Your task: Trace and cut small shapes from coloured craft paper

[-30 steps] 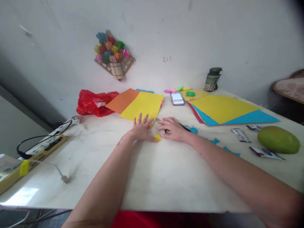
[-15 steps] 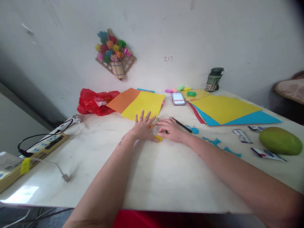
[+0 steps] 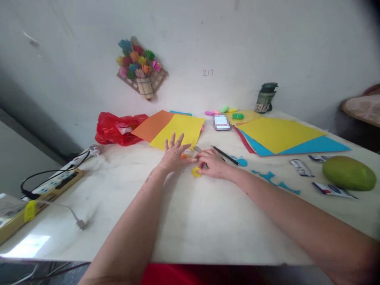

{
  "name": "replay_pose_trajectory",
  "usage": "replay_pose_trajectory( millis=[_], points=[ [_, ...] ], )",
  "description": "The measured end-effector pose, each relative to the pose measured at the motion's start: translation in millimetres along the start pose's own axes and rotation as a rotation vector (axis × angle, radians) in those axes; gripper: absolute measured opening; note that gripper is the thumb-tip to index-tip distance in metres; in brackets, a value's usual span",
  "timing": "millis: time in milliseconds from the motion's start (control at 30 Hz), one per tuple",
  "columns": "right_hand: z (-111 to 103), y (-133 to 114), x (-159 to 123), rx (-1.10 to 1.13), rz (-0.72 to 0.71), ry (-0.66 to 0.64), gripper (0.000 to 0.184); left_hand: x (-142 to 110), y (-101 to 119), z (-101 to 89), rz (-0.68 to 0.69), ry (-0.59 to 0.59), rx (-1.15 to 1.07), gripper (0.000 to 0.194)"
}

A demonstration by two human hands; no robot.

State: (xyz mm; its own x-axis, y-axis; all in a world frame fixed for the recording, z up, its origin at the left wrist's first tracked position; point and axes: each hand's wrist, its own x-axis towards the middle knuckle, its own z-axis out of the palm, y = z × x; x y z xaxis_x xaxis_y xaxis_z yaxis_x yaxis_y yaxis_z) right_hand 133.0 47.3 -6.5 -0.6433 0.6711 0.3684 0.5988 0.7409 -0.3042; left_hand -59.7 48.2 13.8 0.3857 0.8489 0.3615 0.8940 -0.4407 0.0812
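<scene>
My left hand (image 3: 175,155) lies over the table with its fingers spread, its thumb reaching toward my right fingertips. A small orange paper piece (image 3: 184,156) shows beside that thumb. My right hand (image 3: 212,163) is curled, thumb and fingers drawn together; what they hold, if anything, is hidden. A small yellow paper cutout (image 3: 196,171) lies at the tip of my right thumb. Just beyond the right fingers a grey metallic tip (image 3: 196,149) pokes out, mostly covered by the hand. A black pencil (image 3: 225,155) rests behind the right hand, near blue paper scraps (image 3: 271,178).
Orange (image 3: 154,124) and yellow sheets (image 3: 181,128) lie beyond my left hand, beside a red plastic bag (image 3: 118,128). A phone (image 3: 221,122), more coloured sheets (image 3: 282,132) and a bottle (image 3: 265,98) are farther back. A green fruit (image 3: 348,173) sits right; a power strip (image 3: 59,182) left.
My left hand has shifted slightly left, its thumb now pointing at the right fingers. More of the yellow cutout and orange piece shows between the hands.
</scene>
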Motion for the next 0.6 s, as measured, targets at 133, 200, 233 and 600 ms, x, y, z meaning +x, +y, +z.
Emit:
replay_pose_trajectory(
  millis=[133, 200, 233, 600],
  points=[
    [-0.6, -0.7, -0.4, 0.024, 0.012, 0.045, 0.011, 0.2, 1.4, -4.2, -0.022, -0.058, -0.100, 0.038],
    [-1.3, -0.7, 0.0, 0.047, 0.024, 0.090, 0.012, 0.8, 4.4, -7.2, -0.043, -0.072, -0.154, 0.036],
    [-1.4, -0.2, 0.3, 0.063, 0.029, 0.112, 0.012, 1.2, 5.9, -8.8, -0.061, -0.076, -0.181, 0.037],
    [-1.2, 6.7, 2.1, 0.183, 0.096, 0.272, 0.014, -0.6, 8.2, -10.1, -0.103, -0.280, -0.397, 0.027]
  ],
)
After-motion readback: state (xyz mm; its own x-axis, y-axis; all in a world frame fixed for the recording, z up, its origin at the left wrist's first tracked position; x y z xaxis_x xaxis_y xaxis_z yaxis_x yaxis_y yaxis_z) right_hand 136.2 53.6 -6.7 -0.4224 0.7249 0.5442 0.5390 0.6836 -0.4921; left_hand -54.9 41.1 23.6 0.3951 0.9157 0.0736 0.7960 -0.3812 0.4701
